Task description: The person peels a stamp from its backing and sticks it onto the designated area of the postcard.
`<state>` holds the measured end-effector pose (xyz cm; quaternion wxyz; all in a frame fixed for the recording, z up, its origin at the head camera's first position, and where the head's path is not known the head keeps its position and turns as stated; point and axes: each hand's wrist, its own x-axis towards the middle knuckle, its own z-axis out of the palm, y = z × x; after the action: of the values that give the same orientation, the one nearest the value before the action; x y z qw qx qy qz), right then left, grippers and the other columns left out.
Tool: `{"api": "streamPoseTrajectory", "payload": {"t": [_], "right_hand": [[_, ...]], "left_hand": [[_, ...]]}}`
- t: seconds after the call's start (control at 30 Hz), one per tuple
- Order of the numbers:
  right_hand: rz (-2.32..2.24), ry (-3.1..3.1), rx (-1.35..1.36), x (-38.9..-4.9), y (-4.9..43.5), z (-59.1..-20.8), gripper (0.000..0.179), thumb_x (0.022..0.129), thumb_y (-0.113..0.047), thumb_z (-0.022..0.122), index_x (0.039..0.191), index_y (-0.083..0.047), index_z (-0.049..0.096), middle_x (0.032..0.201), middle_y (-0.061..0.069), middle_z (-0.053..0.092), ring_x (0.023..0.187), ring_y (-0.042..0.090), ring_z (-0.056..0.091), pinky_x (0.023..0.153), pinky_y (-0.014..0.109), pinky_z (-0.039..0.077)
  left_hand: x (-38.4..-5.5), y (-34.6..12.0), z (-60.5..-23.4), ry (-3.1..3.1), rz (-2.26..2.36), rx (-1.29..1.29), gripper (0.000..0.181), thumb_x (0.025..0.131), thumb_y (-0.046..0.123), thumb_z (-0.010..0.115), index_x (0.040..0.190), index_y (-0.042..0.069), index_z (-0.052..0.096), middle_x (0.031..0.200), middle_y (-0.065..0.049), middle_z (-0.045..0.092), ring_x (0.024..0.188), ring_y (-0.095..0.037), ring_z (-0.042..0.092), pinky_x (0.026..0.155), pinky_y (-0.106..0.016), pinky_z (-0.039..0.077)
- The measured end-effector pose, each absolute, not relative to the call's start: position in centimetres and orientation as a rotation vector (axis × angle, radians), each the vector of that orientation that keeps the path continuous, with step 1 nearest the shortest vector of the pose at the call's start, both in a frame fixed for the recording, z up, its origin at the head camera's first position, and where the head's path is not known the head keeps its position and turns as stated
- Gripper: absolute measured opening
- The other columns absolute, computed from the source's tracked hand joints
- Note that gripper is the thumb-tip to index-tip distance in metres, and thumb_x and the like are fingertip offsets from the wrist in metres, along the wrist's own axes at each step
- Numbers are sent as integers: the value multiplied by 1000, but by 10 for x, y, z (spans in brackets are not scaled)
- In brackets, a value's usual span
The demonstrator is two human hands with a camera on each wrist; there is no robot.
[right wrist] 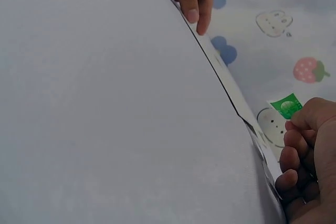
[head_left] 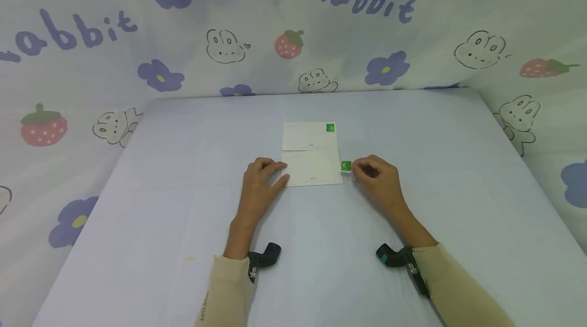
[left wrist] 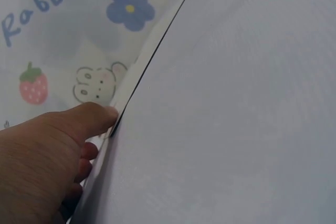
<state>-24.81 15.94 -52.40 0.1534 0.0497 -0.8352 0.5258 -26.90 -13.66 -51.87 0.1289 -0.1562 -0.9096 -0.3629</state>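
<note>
Two white envelopes lie one above the other on the table, the lower envelope [head_left: 312, 166] close against the upper envelope [head_left: 302, 136]. A green stamp [head_left: 330, 128] sits in the upper one's top right corner. At the lower envelope's left edge, my left hand [head_left: 261, 184] rests with thumb and index finger spread, their tips touching the paper. Between thumb and forefinger, my right hand [head_left: 379, 182] pinches a second green stamp [right wrist: 287, 106] by its edge. That stamp is just off the lower envelope's right side, and its white margin shows in the right wrist view.
A pale cloth [head_left: 192, 215] covers the table. Behind it and along both sides hangs a curtain [head_left: 257, 6] printed with rabbits, strawberries and purple flowers. Black wrist cameras, including the left one [head_left: 268, 254], stick out from the beige sleeves.
</note>
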Motion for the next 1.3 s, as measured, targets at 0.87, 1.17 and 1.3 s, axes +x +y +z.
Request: {"api": "streamPoseTrajectory", "payload": {"t": [0.87,1.17,1.3], "right_hand": [[1503,-2481,178,-280,152,-521,12,93,-16,73,99,-6,77,92,4,70,83,17,62,72,19,49],[1472,-2536,185,-290,149,-523,12,93,-15,73,99,-6,77,91,3,70,82,17,61,71,21,50],[1465,-2555,189,-292,148,-523,12,93,-16,73,100,-6,77,92,3,69,82,18,61,71,23,50]], "left_hand": [[-269,-136,-517,-2669,-1081,-419,26,87,15,80,112,10,75,112,-8,58,101,-28,51,89,-44,40],[-269,-135,-517,-2670,-1068,-418,25,87,16,80,112,12,75,112,-6,58,101,-27,51,90,-43,41],[-269,-134,-515,-2689,-1061,-404,25,88,17,79,113,12,75,113,-6,57,101,-27,51,90,-44,40]]}}
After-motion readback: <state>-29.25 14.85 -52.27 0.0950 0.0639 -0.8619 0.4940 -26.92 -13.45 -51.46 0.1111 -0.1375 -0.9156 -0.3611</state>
